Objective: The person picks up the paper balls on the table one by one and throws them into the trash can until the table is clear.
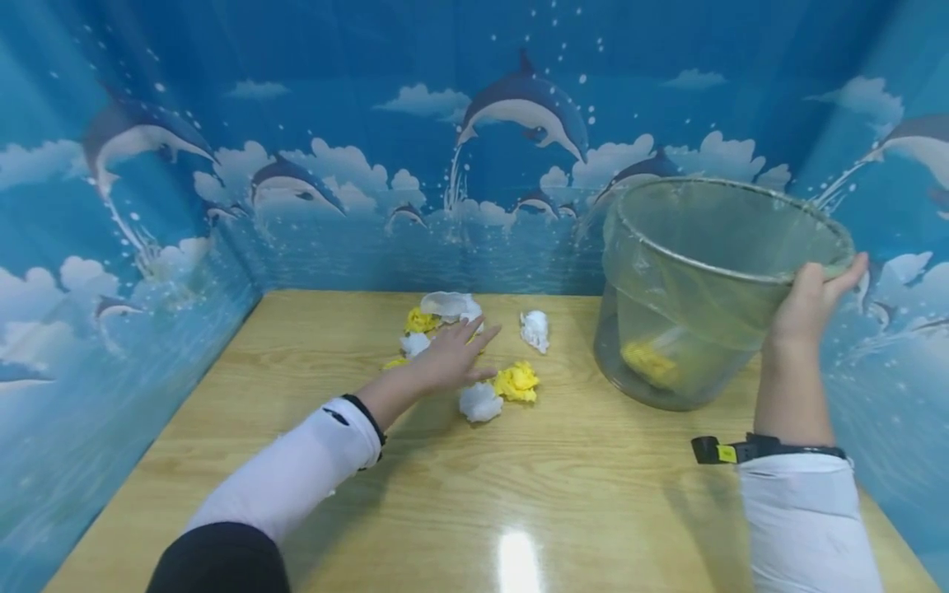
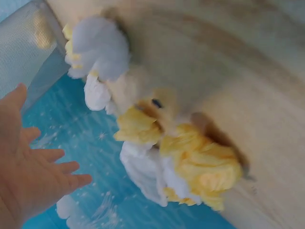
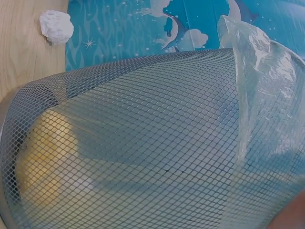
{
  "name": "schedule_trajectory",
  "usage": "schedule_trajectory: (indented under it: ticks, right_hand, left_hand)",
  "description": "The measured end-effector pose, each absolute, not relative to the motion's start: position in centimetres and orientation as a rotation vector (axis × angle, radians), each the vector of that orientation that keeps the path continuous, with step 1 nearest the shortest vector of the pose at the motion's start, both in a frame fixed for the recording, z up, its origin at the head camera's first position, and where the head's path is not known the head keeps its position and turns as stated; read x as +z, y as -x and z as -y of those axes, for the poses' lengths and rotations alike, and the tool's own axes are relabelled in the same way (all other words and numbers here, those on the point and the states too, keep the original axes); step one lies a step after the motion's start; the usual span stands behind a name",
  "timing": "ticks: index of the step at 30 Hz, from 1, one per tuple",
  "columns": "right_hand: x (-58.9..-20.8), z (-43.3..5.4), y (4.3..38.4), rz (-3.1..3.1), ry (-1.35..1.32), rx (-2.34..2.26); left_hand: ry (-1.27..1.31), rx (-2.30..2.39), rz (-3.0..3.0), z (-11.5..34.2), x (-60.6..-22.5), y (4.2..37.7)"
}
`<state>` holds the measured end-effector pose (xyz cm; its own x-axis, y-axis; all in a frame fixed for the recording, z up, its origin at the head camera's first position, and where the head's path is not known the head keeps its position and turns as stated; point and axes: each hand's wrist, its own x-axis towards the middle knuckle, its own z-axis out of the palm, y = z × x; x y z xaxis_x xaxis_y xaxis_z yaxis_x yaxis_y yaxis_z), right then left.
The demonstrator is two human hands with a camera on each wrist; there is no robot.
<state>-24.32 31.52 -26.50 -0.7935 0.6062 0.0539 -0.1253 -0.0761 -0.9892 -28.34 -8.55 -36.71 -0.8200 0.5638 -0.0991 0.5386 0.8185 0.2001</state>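
Note:
My left hand (image 1: 454, 356) reaches over a loose cluster of crumpled paper with fingers spread, holding nothing. By its fingertips lie a yellow paper ball (image 1: 516, 382) and a white paper ball (image 1: 480, 403). Beyond the hand are a white crumpled piece (image 1: 445, 305) and a yellow one (image 1: 420, 320), partly covered by it. On the right, my right hand (image 1: 804, 311) grips the rim of a tilted mesh wastebasket (image 1: 697, 309) with a clear plastic liner (image 3: 267, 90). Yellow crumpled paper (image 1: 648, 364) shows through the mesh near the bottom, with something whitish beside it.
A separate white paper ball (image 1: 535, 330) lies between the cluster and the wastebasket. Everything stands on a wood-grain table (image 1: 563, 486). A blue dolphin-printed curtain (image 1: 356, 123) encloses the table's back and sides.

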Motion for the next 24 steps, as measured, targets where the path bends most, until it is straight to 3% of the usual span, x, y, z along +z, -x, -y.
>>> schedule_trajectory:
  ticks: [24]
  right_hand:
    - [-26.5, -31.5, 24.4, 1.704, 0.508, 1.929]
  left_hand:
    - [-0.931, 0.175, -2.637, 9.8, -40.9, 26.1]
